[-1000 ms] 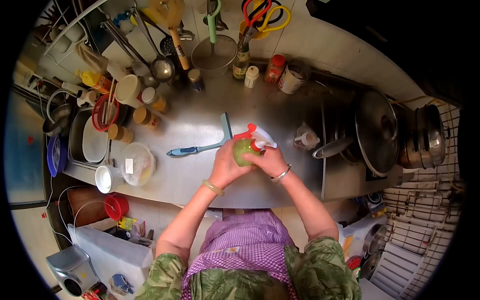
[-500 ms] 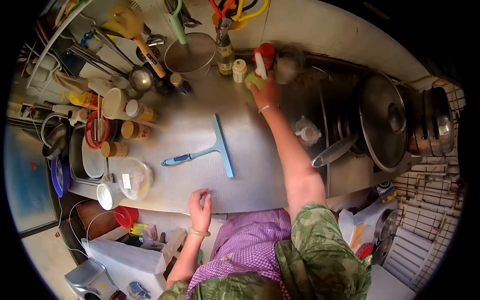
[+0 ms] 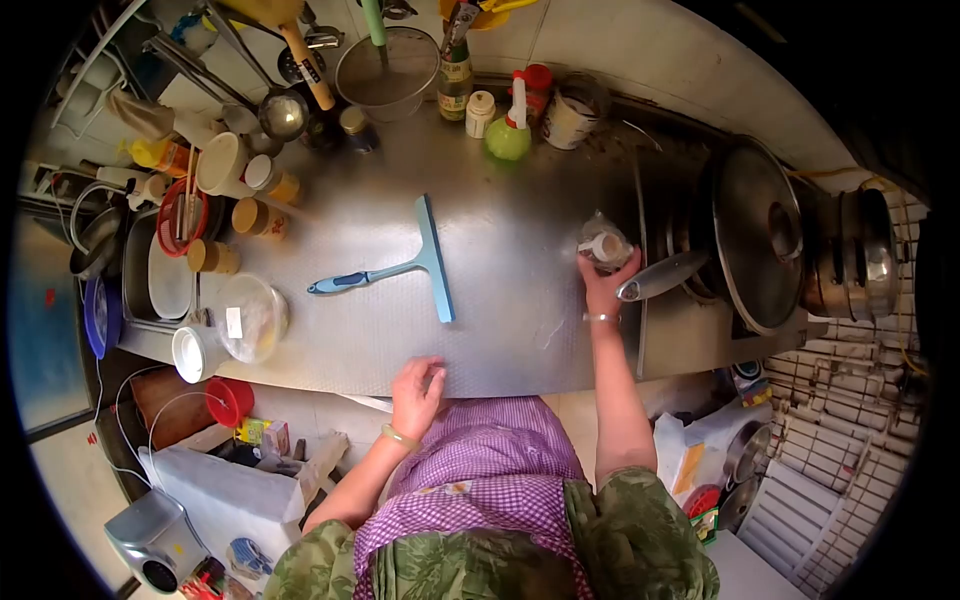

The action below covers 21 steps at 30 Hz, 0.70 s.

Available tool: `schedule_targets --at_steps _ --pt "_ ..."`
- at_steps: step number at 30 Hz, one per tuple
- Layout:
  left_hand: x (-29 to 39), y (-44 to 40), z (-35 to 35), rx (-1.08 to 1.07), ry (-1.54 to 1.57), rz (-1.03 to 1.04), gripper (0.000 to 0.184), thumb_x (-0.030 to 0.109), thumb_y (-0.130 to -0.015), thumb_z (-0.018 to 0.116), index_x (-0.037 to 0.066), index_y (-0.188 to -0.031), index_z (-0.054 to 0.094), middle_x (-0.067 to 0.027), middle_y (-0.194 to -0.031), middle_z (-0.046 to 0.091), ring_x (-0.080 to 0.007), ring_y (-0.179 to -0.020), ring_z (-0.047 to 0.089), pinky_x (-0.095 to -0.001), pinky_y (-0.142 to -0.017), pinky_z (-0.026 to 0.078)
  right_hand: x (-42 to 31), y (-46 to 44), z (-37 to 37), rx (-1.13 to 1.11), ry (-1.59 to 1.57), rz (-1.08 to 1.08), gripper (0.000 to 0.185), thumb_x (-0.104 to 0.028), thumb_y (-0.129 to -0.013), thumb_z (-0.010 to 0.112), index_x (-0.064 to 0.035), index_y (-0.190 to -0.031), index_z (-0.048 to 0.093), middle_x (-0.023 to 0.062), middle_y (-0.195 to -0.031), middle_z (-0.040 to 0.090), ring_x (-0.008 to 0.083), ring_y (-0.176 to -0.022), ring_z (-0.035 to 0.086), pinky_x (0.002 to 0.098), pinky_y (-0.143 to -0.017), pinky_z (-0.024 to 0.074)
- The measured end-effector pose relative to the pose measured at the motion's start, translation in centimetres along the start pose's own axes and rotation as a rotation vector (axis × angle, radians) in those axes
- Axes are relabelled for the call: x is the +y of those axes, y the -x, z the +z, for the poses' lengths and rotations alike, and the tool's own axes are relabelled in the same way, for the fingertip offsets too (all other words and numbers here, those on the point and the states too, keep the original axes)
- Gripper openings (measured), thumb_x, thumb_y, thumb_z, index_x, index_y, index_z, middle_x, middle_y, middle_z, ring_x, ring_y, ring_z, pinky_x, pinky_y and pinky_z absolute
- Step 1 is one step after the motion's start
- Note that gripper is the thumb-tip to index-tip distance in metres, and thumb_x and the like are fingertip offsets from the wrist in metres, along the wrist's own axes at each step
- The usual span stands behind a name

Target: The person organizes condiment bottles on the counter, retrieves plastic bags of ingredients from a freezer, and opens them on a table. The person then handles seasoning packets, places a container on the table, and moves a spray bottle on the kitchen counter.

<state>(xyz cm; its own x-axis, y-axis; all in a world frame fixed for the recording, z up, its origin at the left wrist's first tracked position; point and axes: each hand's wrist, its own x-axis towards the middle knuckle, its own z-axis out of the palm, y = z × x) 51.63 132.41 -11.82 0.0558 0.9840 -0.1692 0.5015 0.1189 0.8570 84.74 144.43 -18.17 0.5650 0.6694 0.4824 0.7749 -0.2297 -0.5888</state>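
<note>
My right hand point(image 3: 604, 290) has its fingers and thumb around the near side of a small clear container with a whitish middle point(image 3: 606, 246), which stands on the steel counter; its exact kind is hard to make out. At the counter's front edge hovers my left hand point(image 3: 416, 390), empty, thumb apart from loosely bent fingers. Between the hands and farther back lies a blue squeegee point(image 3: 432, 262), its handle toward the left. A green spray bottle point(image 3: 508, 140) with a white and red head stands at the back by the wall.
A pan with a glass lid point(image 3: 757, 235) sits on the right, its handle point(image 3: 662, 276) reaching close to my right hand. Jars point(image 3: 258, 218), a clear tub point(image 3: 250, 318) and a white cup point(image 3: 198, 353) line the left side. A sieve point(image 3: 388, 75) stands at the back.
My right hand has left the spray bottle at the back and come down to the small clear container. The view has shifted slightly. My left hand stays near the counter's front edge.
</note>
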Motion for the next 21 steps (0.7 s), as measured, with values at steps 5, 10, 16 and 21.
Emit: schedule_targets --at_steps 5,10,16,21 --pt "0.4 0.5 -0.7 -0.001 0.001 0.021 0.016 0.007 -0.085 0.063 0.001 -0.1 0.063 -0.0145 -0.09 0.063 -0.0254 -0.078 0.064 -0.0338 -0.071 0.051 0.3 -1.0 2.2 -0.286 -0.545 0.275 0.063 -0.014 -0.068 0.086 -0.0005 -0.119 0.053 0.0101 -0.113 0.061 0.0198 -0.099 0.061 0.0329 -0.088 0.0495" --pt "-2.1 3.2 -1.6 0.062 -0.032 -0.059 0.015 0.007 -0.085 0.064 0.0 -0.098 0.063 -0.0148 -0.089 0.063 -0.0261 -0.076 0.064 -0.0347 -0.071 0.051 -10.2 0.1 2.5 -0.545 -0.21 -0.06 0.071 -0.03 -0.062 0.088 -0.0008 -0.118 0.056 0.0143 -0.114 0.059 0.0307 -0.106 0.057 0.0385 -0.092 0.0459" --pt "-3.7 6.9 -2.6 0.184 -0.039 -0.199 0.015 0.007 -0.084 0.064 0.0 -0.098 0.065 -0.0147 -0.087 0.064 -0.0257 -0.076 0.065 -0.0347 -0.071 0.051 -21.0 -3.1 12.6 -0.59 -0.494 -0.005 0.066 -0.028 -0.064 0.085 -0.0045 -0.118 0.054 0.0164 -0.111 0.065 0.0324 -0.103 0.063 0.04 -0.087 0.0487" --pt "-5.8 9.9 -2.7 0.28 -0.036 -0.362 0.017 0.005 -0.084 0.064 0.001 -0.101 0.066 -0.0136 -0.092 0.066 -0.0234 -0.08 0.066 -0.0337 -0.075 0.053 -23.9 -3.5 21.2 -0.489 -0.661 0.024 0.056 -0.027 -0.065 0.083 -0.0068 -0.109 0.055 0.0148 -0.106 0.067 0.0322 -0.099 0.065 0.0421 -0.084 0.05"
